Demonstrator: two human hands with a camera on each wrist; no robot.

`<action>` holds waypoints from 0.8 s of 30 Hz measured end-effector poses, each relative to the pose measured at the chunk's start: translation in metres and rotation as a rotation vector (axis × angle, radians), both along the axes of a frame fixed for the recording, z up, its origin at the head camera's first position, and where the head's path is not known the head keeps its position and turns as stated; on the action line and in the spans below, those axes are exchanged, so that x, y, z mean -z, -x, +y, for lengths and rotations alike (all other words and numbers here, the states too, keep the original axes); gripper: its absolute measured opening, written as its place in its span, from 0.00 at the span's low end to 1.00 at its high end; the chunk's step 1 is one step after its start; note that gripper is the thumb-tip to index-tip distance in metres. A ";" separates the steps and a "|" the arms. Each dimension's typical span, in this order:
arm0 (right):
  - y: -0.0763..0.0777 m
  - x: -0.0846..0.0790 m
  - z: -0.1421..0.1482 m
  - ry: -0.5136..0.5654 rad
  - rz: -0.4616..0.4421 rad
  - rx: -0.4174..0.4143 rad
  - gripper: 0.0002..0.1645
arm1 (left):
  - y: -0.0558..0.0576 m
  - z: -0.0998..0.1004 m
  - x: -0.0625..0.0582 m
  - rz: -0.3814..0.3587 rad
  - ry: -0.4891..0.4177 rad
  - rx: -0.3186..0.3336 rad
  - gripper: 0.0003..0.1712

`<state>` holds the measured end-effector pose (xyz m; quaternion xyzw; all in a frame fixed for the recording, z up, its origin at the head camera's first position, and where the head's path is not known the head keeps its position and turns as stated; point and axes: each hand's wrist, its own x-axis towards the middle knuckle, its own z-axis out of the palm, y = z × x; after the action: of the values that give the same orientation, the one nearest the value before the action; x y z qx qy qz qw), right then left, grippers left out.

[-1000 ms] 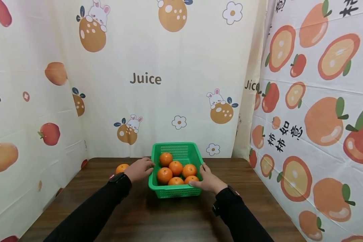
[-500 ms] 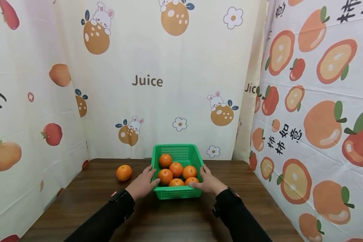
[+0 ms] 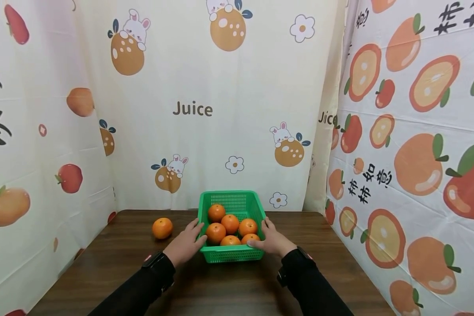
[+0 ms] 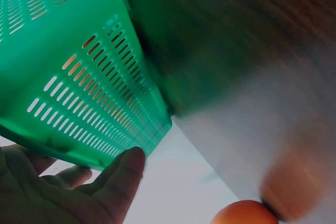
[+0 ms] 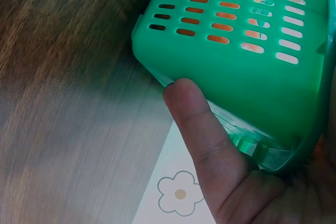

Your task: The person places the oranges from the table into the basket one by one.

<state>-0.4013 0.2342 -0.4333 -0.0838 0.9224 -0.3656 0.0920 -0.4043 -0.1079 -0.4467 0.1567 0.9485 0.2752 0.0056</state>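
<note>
A green plastic basket [image 3: 234,254] with slotted walls stands on the table, holding several oranges [image 3: 215,233]. My left hand [image 3: 184,245] grips its left rim, thumb over the edge and fingers along the outside wall. Those fingers show against the slotted side in the left wrist view, with the left hand [image 4: 84,195] at the lower left. On the opposite side my right hand [image 3: 275,240] holds the rim, its thumb lying over the near right corner. One finger of the right hand [image 5: 210,156] lies against the outer wall in the right wrist view.
A single orange [image 3: 162,228] sits on the dark wooden table [image 3: 229,292], left of the basket. Behind the table hangs a printed cloth [image 3: 205,145], with another fruit-patterned cloth [image 3: 379,188] along the right side.
My left hand has come back toward me along the basket's left side, its thumb now over the rim, uncovering the lone orange. The right hand and the basket have hardly moved.
</note>
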 end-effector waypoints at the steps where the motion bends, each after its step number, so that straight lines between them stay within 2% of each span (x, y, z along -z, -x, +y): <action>1: 0.000 0.000 0.000 -0.001 -0.001 -0.003 0.65 | -0.001 0.000 0.001 0.003 -0.001 -0.004 0.36; 10: 0.000 0.001 0.002 -0.007 0.002 -0.021 0.67 | -0.010 0.002 0.005 0.062 -0.006 -0.018 0.34; 17: 0.000 0.001 0.001 -0.045 0.017 -0.007 0.66 | -0.015 0.003 0.006 0.044 0.015 -0.013 0.43; 24: 0.001 0.004 0.000 -0.050 0.024 0.001 0.66 | -0.017 0.004 0.002 0.027 0.024 -0.017 0.44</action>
<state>-0.4027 0.2338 -0.4373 -0.0855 0.9323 -0.3416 0.0831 -0.3872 -0.1042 -0.4482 0.1524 0.9529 0.2620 -0.0076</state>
